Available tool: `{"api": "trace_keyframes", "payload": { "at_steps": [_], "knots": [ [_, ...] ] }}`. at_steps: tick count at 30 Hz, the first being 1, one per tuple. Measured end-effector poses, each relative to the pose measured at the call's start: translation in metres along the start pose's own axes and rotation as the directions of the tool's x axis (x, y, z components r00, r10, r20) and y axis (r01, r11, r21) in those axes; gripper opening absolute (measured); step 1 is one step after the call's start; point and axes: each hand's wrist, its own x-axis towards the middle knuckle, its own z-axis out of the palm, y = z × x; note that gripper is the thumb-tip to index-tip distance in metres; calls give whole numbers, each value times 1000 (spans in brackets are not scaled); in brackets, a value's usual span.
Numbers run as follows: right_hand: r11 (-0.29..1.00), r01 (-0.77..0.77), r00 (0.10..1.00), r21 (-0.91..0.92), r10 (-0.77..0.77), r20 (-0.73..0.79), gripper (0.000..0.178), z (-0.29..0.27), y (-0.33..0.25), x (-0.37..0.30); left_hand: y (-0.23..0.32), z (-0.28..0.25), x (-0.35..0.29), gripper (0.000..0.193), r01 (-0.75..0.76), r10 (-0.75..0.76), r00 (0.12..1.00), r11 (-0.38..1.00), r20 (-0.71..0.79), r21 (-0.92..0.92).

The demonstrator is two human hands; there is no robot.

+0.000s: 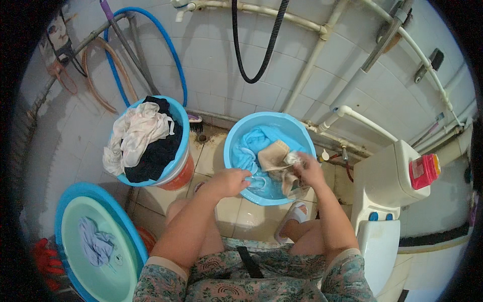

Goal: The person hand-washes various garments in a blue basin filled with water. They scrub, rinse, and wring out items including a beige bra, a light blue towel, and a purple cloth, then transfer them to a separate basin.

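Note:
A light blue plastic basin (232, 135) stands on the tiled floor in front of me, holding water and wet laundry. Soaking in it are a bright blue cloth (255, 139) and a beige-brown garment (272, 156). My right hand (309, 171) is closed on the garment at the basin's right side; part of the cloth is blurred there. At the left front rim my left hand (229, 182) has its fingers curled together beside the blue cloth. Whatever those fingers hold, if anything, is hidden.
To the left, a blue tub (182, 121) is heaped with white and black clothes. Nearer, a pale green basin (75, 216) with a lavender cloth (95, 242) rests inside a larger blue one. A toilet (380, 241) stands at right, with pipes and a black hose (235, 45) along the wall.

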Motion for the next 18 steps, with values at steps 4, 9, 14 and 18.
{"api": "trace_keyframes", "payload": {
  "at_steps": [4,9,14,18],
  "knots": [
    [820,160,970,-550,-233,-64,69,-11,-59,-7,4,1,5,32,52,-53,999,993,-1,103],
    [836,266,947,-480,-134,292,84,73,-58,13,18,3,23,33,78,-79,997,993,16,85],
    [691,333,928,-641,-120,352,85,126,-34,24,17,10,31,34,99,-117,985,985,124,142],
    [674,308,943,-672,-122,310,66,150,-9,39,10,13,33,34,114,-129,984,986,121,124]
  ]
}}
